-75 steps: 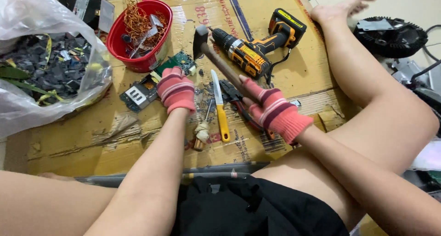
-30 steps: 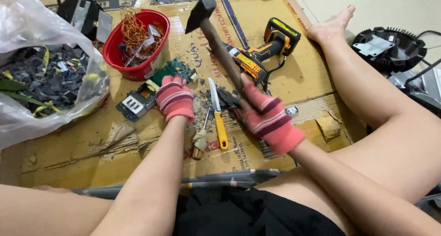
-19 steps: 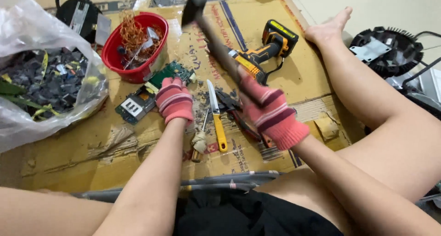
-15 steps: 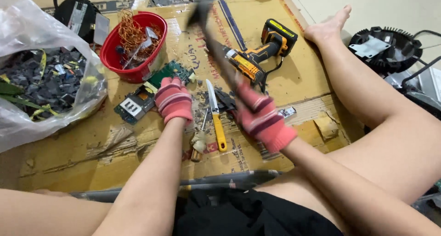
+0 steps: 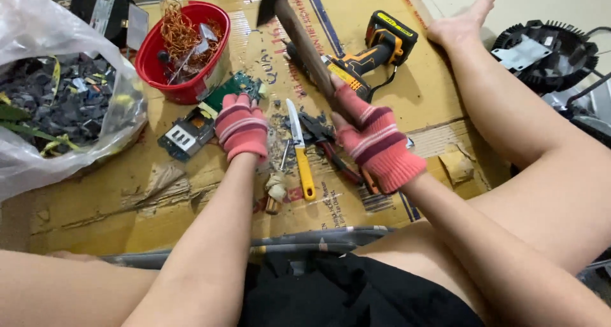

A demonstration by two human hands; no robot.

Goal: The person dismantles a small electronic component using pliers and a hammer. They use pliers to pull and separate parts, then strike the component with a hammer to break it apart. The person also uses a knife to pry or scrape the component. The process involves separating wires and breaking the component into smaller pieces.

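Note:
My right hand (image 5: 375, 143), in a pink striped glove, grips the wooden handle of a hammer (image 5: 304, 45). The hammer is raised, its dark head up near the top of the view. My left hand (image 5: 242, 127), gloved the same way, presses down on a green circuit board (image 5: 237, 86) and small broken parts on the cardboard. What lies under the left palm is hidden. A yellow-handled knife (image 5: 301, 157) lies between my hands, with red-handled pliers (image 5: 336, 160) beside it.
A red bowl (image 5: 184, 85) with copper wire and scraps sits at the back left. A clear plastic bag (image 5: 57, 104) of dark parts fills the left. A yellow and black cordless drill (image 5: 372, 53) lies at the back. My bare legs flank the cardboard mat (image 5: 420, 98); a black fan housing (image 5: 541, 53) sits at right.
The hammer rose from resting low on the cardboard, swung down half a second ago, and is raised again now. My left hand stayed on the circuit board.

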